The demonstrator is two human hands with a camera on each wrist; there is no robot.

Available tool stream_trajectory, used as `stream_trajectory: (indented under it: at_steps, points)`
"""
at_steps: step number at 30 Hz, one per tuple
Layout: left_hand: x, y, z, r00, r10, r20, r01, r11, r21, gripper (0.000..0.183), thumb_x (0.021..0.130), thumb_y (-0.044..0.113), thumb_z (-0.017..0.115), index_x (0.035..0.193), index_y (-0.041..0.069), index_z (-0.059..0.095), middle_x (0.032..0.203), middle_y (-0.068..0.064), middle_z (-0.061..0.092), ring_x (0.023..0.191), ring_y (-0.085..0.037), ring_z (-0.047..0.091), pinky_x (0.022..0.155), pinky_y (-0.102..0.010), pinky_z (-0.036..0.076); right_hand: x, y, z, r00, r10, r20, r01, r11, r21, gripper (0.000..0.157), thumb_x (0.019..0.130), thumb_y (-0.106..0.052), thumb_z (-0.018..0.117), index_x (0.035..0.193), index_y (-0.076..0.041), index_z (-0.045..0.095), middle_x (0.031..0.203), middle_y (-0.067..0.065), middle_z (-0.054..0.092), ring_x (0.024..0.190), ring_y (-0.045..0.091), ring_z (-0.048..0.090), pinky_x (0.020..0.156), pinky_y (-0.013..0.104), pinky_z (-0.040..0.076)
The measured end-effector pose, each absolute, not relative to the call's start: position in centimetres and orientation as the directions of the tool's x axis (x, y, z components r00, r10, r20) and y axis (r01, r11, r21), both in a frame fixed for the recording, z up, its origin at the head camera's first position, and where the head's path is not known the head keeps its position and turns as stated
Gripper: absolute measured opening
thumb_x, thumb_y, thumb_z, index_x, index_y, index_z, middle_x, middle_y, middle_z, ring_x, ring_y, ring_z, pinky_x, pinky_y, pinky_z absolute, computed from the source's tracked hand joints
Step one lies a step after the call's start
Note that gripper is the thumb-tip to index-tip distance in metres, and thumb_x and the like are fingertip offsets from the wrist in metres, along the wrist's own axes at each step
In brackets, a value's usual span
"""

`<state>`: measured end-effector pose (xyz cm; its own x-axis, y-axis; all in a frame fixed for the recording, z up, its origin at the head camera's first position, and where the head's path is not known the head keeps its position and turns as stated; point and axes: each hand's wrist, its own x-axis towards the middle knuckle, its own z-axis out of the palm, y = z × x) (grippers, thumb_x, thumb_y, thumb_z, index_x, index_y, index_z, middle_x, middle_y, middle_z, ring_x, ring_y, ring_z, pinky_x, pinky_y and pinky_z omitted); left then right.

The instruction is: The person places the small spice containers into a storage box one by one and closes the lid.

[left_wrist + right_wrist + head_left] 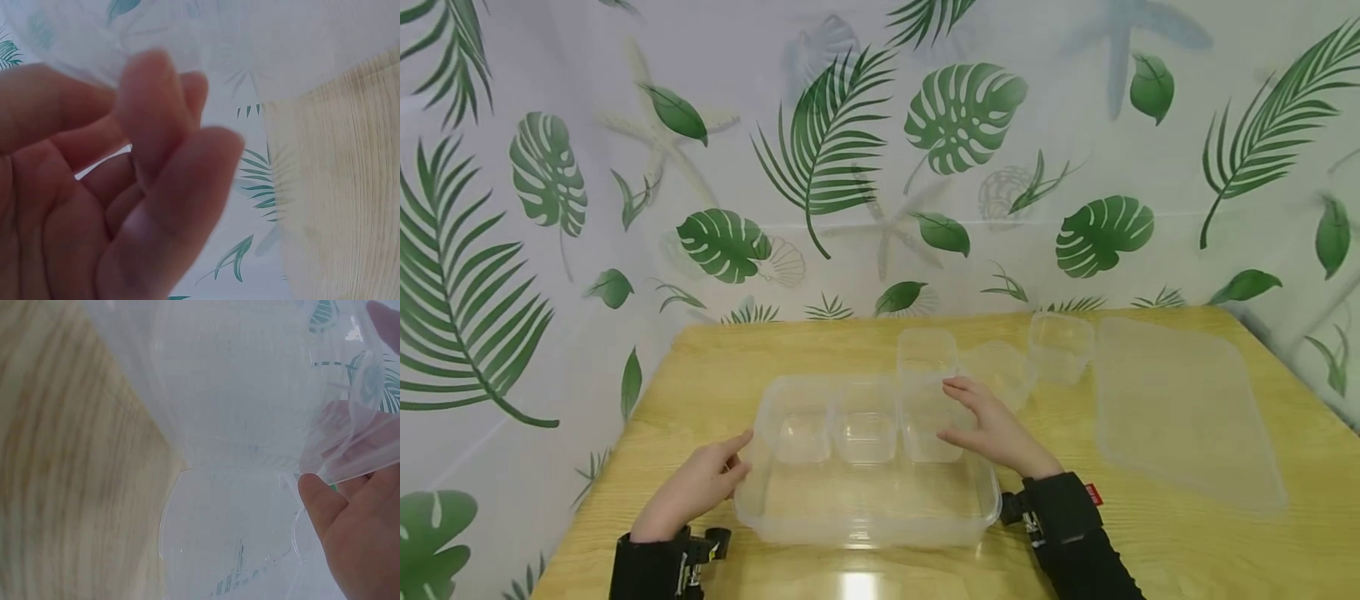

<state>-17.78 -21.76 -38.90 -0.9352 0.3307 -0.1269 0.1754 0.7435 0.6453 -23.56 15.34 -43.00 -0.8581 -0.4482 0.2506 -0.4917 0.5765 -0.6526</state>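
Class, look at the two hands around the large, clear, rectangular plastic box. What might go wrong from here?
1. The right hand, at the rightmost small, clear, square plastic tub in the row, might knock the middle tub.
2. The left hand, at the box's left end, might nudge it, perhaps shifting the row inside.

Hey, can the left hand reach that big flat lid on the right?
Probably not easily: the left hand is at the left side of the large tub, with the tub and right hand between it and the flat lid.
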Motion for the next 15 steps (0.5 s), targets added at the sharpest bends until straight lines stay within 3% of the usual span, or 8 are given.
stream_trajectory:
  at_steps: [9,15]
  points:
    - [-17.72,-21.61,-38.62,-0.945,0.295,-0.143,0.143,0.765,0.628,0.047,0.09,0.005,0.048,0.133,-0.007,0.033,0.063,-0.002,0.046,0.051,-0.015,0.04,0.045,-0.025,0.032,-23.76,15.24,-42.59,-0.867,-0.437,0.238,-0.477,0.593,-0.649,0.066,0.079,-0.02,0.067,0.13,0.01,0.037,0.134,0.023,0.032,0.124,0.038,0.026,0.096,0.05,0.025]
    - [-17.7,-21.51,-38.59,-0.944,0.292,-0.15,0.137,0.766,0.628,0.047,0.09,0.007,0.048,0.134,-0.006,0.033,0.063,-0.002,0.047,0.051,-0.015,0.039,0.046,-0.025,0.032,-23.7,15.84,-42.04,-0.893,-0.336,0.301,-0.446,0.564,-0.695,0.066,0.081,-0.019,0.065,0.132,0.008,0.033,0.135,0.023,0.029,0.122,0.038,0.029,0.094,0.048,0.03]
